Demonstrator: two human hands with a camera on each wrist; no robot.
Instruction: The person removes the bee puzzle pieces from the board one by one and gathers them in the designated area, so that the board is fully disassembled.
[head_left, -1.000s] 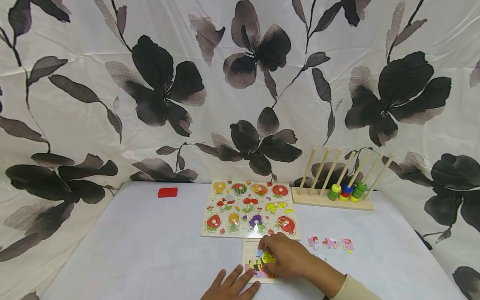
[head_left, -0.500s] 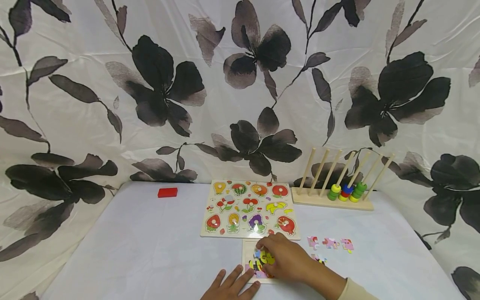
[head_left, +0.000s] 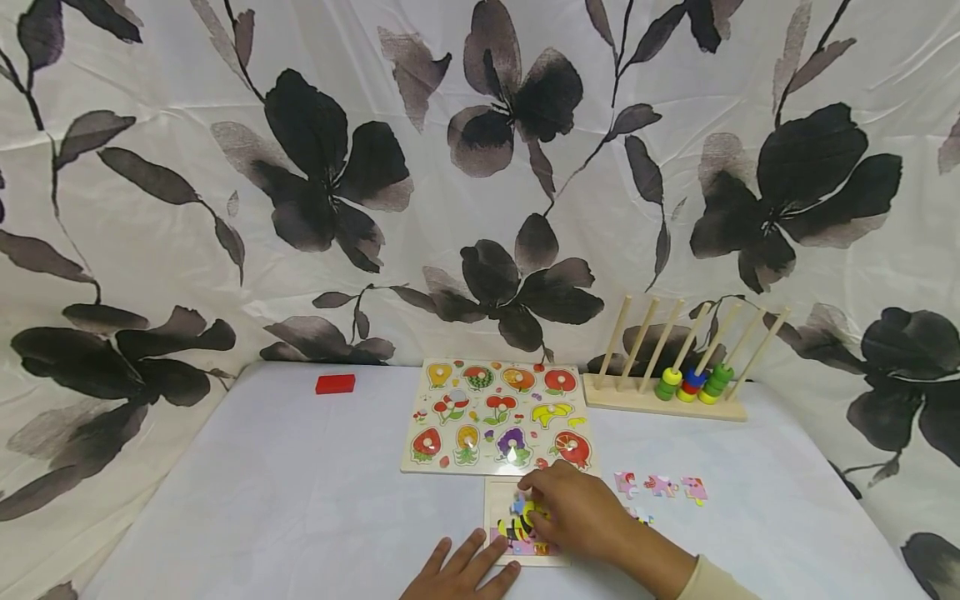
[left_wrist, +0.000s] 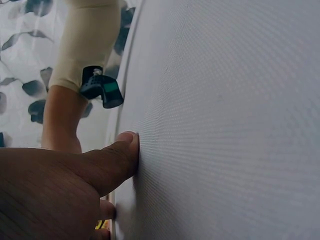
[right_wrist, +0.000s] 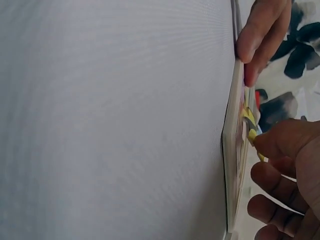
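At the front centre of the white-cloth table (head_left: 300,500), right hand (head_left: 581,508): thumb and index pinch a small flat yellow-and-black jigsaw piece (right_wrist: 252,136), its remaining fingers loosely curled and clear of it. In the right wrist view the piece sits over the tray, tilted off its face; can't tell whether its lower edge touches the pieces beneath.

Left hand (head_left: 465,571): fingers spread, fingertips on the lower-left corner of the square pale-wood puzzle tray (head_left: 495,493), bracing it, I'd judge. Tray lies flat, partly filled with a yellow-and-black bee picture (head_left: 516,530); its right side is mostly behind the right hand.

Handling, my read: piece is very light, stiff, thin board or wood, printed face maybe slick. Not fragile overall, but the knobs could chip if levered. Take hold by opposite edges of the main body, not a knob, and keep it level. Tray light too, may skid on cloth without a steadying hand.

Right of the tray: three pink loose jigsaw pieces (head_left: 662,487) in a row, another one partly behind the wrist. Behind the tray: rectangular fruit-picture board (head_left: 411,465). Back right: wooden peg stand (head_left: 622,398) with coloured rings. Back left: red rectangular block (head_left: 335,384).
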